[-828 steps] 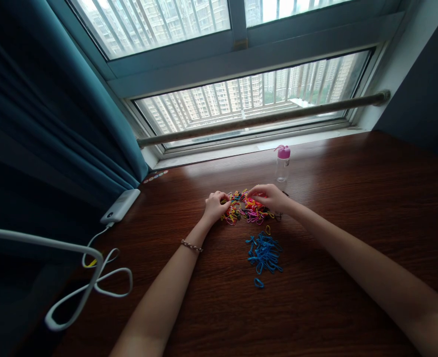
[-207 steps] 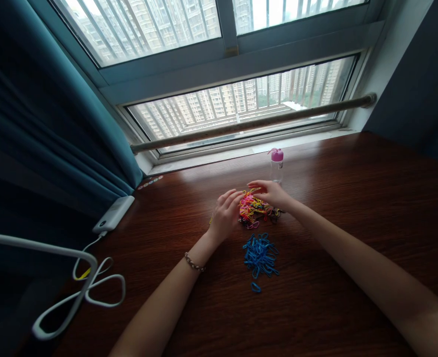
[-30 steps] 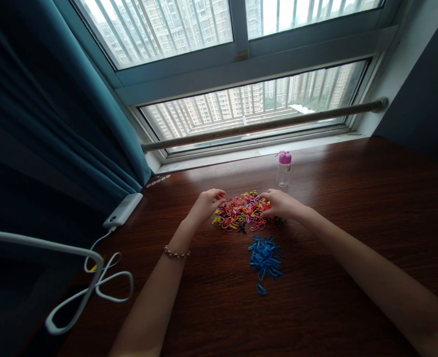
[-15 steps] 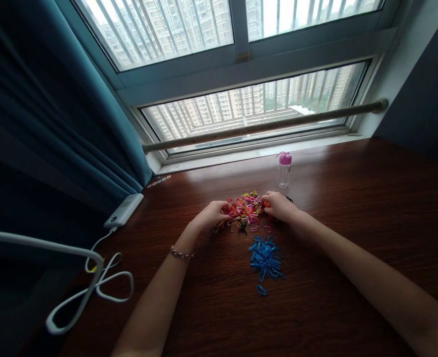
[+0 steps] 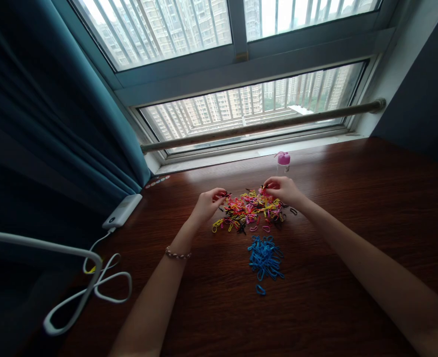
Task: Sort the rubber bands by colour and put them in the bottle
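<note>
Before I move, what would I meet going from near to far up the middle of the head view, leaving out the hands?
Single blue loop → pile of blue loops → mixed-colour pile of loops → pink-capped bottle → window bar.

Blue curtain (image 5: 66, 94) beside bright window (image 5: 174, 32)

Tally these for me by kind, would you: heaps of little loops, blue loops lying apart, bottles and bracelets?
Heaps: 2 (mixed-colour heap, blue heap)
Lone blue loop: 1
Pink-capped bottle: 1
Bracelet: 1
Total: 5

Loops inside the heaps overlap too much to count singly.
</note>
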Tool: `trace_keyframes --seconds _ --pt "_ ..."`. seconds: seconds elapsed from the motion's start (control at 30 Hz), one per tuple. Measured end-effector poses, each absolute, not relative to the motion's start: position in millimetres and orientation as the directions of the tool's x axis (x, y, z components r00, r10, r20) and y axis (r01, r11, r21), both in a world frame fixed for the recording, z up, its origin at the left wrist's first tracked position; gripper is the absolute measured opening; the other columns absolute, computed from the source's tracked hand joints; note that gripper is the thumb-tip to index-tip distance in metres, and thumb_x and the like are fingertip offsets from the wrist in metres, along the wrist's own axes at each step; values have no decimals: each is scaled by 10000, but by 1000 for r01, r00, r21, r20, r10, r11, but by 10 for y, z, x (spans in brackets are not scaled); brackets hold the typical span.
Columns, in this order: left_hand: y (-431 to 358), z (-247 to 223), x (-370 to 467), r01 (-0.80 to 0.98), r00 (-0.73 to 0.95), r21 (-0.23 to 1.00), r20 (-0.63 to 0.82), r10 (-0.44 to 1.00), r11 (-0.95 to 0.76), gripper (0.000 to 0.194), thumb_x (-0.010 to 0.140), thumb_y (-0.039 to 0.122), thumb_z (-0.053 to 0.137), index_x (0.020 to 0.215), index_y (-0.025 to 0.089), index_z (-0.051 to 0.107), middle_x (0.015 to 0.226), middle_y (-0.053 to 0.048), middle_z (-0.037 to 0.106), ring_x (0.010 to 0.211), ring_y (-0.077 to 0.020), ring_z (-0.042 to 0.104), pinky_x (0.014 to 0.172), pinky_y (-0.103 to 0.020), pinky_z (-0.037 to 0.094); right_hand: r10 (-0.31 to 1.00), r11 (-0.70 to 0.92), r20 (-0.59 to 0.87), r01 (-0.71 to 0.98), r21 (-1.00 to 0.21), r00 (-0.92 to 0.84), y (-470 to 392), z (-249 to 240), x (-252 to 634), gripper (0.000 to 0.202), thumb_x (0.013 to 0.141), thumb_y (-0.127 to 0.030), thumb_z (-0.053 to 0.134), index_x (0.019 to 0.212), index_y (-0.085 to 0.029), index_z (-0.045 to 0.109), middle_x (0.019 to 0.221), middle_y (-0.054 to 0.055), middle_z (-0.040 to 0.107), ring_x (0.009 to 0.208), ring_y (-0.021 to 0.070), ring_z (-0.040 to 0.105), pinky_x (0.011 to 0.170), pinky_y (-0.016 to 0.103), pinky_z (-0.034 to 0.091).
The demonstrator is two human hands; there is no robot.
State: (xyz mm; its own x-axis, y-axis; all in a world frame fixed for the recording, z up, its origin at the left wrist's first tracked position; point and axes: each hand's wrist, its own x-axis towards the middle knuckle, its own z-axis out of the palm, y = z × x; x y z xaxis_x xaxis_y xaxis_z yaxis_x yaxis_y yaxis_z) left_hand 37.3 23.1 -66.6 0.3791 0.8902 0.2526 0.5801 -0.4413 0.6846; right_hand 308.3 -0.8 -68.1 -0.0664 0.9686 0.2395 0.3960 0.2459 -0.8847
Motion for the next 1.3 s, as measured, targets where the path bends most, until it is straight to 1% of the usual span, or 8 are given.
trace_keyframes --seconds 0.33,0.57,0.77,0.9,1.0,1.1,1.23,1.3 --pt "226 -667 369 515 433 727 236 870 -454 305 735 253 579 1021 146 577 923 -89 658 822 -184 632 724 -328 528 965 254 244 587 -769 -98 -45 -629 3074 180 616 -110 603 747 -173 709 677 27 689 636 160 635 550 226 492" --pt "213 -711 395 537 470 696 221 855 -476 324 727 247 593 1038 157 582 1049 -85 624 849 -178 623 738 -330 533 950 313 243 553 -772 -199 -46 -688 3059 228 636 -54 576 795 -161 700 742 23 700 662 135 641 590 204 503" --pt "166 -801 475 577 563 600 199 802 -554 368 719 317 621 1060 184 580 1029 -71 630 890 -208 601 789 -365 503 865 493 377 693 -525 -330 -104 -795 2954 127 734 -148 572 754 -171 695 717 33 674 669 146 608 643 244 464" --pt "131 -938 582 639 561 451 280 779 -623 600 594 426 717 1122 192 555 1232 -117 505 1162 -301 425 989 -474 336 818 562 403 719 -410 -410 -135 -957 2820 185 804 -192 513 861 -193 689 918 76 647 894 190 571 792 301 442" --pt "120 -1064 659 571 631 502 238 738 -650 738 557 423 742 1203 180 480 1309 -139 421 1219 -293 368 1015 -452 308 823 549 398 748 -373 -406 -151 -1111 2714 346 782 -329 566 1109 -221 595 1199 113 521 1122 268 437 920 415 369" --pt "118 -1112 698 503 666 553 242 706 -664 576 602 339 727 1122 178 538 1187 -117 529 1130 -260 459 970 -407 363 812 571 376 744 -348 -447 -168 -1213 2645 562 728 -455 603 1224 -211 500 1261 138 464 1164 316 367 951 492 308" --pt "121 -1071 669 498 656 564 251 712 -658 303 657 190 657 956 173 615 952 -64 618 904 -202 567 821 -328 449 780 622 388 675 -397 -491 -167 -1238 2648 348 762 -380 591 1061 -204 603 1093 108 564 1029 250 456 877 396 385" --pt "133 -1057 628 512 629 576 254 735 -637 260 665 111 595 916 168 626 893 -47 628 836 -179 579 773 -300 456 787 616 380 648 -449 -485 -147 -1233 2678 211 774 -297 586 947 -187 634 994 95 587 940 216 499 824 352 411"
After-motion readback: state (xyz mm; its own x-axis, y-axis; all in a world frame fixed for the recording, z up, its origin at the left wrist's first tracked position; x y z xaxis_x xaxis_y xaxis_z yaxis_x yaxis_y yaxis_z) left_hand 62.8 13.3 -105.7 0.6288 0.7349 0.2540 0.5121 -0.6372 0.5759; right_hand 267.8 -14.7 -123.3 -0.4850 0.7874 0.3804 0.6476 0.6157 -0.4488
